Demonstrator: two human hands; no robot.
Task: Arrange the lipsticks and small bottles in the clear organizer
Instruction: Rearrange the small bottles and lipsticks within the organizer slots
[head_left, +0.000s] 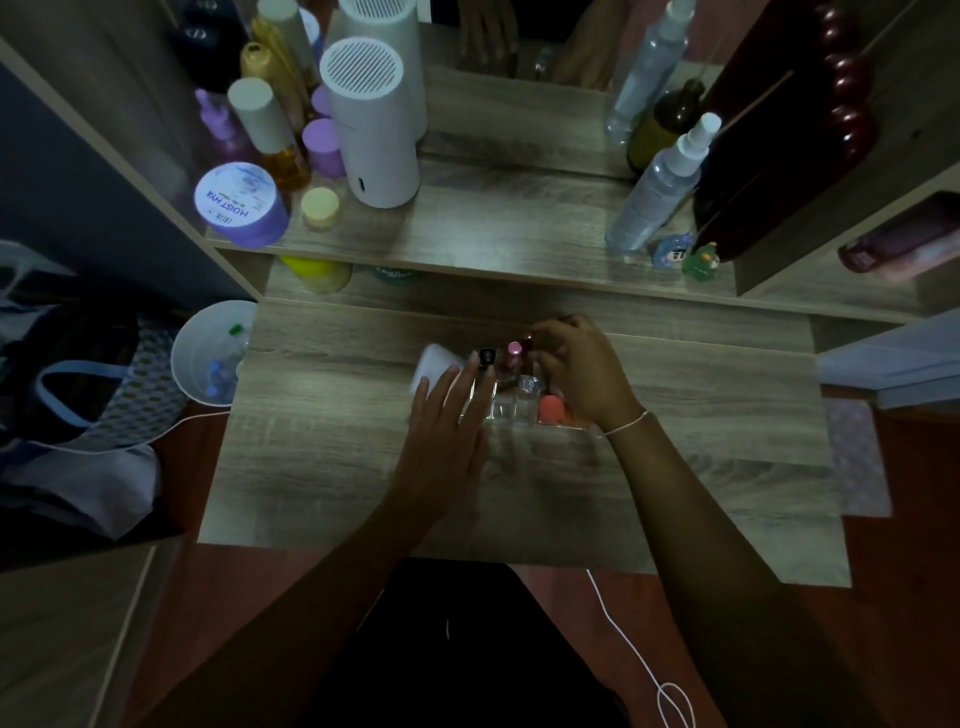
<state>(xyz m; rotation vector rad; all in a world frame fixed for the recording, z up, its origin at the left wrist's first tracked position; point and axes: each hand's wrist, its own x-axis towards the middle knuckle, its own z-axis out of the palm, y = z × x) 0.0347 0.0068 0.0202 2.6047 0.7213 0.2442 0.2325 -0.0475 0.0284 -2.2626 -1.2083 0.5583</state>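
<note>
The clear organizer (511, 413) sits mid-desk between my hands. A black-capped lipstick (487, 356), a pink-capped bottle (514, 349) and a small clear bottle (528, 385) stand in it, with an orange round-topped item (550, 408) at its front right. My left hand (447, 415) rests flat with fingers spread against the organizer's left side. My right hand (576, 371) hovers over the back right, fingertips pinched on a dark red lipstick (527, 340).
A white object (434, 366) lies left of the organizer. The raised shelf (493, 244) holds a white cylinder device (371, 130), purple jar (241, 205), bottles and spray bottles (660, 192). A white bin (208, 353) stands off the desk's left edge; a white cable (639, 649) trails below.
</note>
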